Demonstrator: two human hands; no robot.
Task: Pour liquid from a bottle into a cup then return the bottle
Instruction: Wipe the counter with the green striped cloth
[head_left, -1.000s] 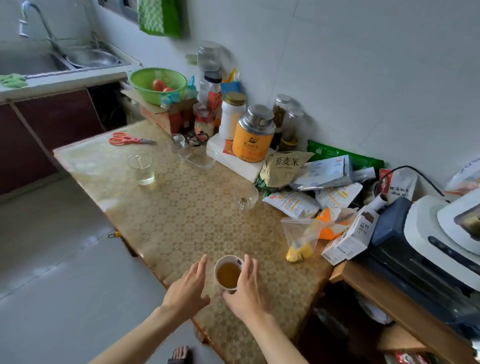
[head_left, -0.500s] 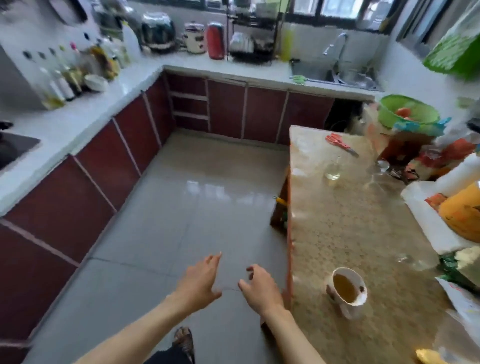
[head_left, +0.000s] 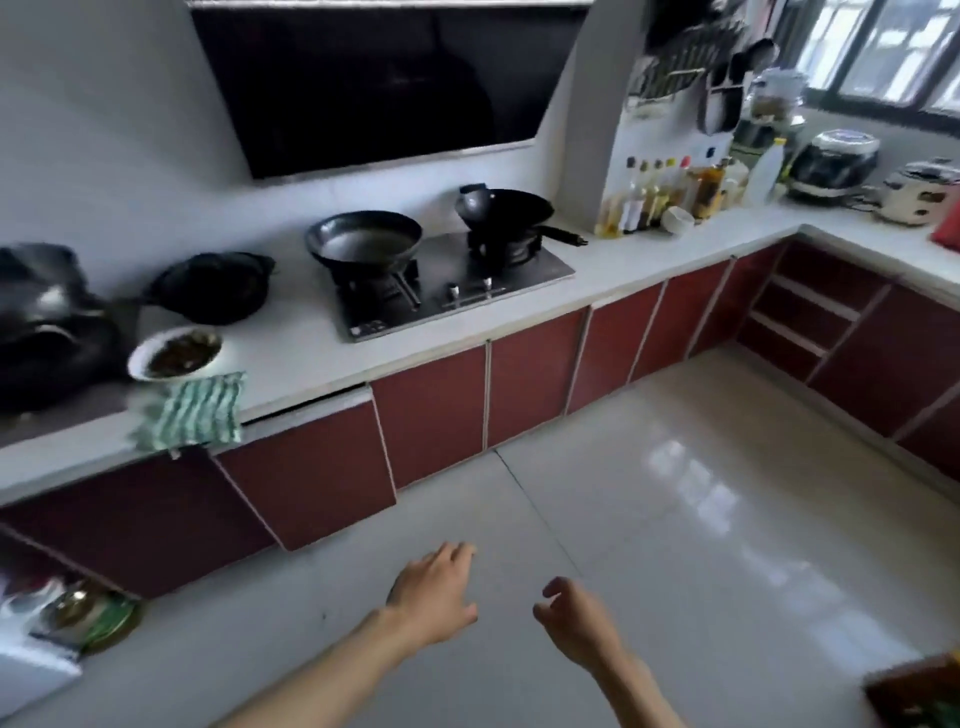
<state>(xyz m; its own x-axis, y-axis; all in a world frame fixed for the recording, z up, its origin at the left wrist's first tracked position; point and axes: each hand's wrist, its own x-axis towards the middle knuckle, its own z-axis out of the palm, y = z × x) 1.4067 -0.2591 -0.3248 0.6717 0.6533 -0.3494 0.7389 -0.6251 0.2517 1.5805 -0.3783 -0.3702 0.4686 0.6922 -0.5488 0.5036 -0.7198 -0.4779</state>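
Head cam: left hand & right hand both empty, loosely open; bottles by wall prob glass, slick — grip mid-body.

A long white counter runs along the wall, with red cupboard doors under it. A black stove sits on the counter. A frying pan and a wok stand on the stove. To the left are a black pot, a white bowl of dark food and a green striped cloth hanging over the edge. The floor is shiny.
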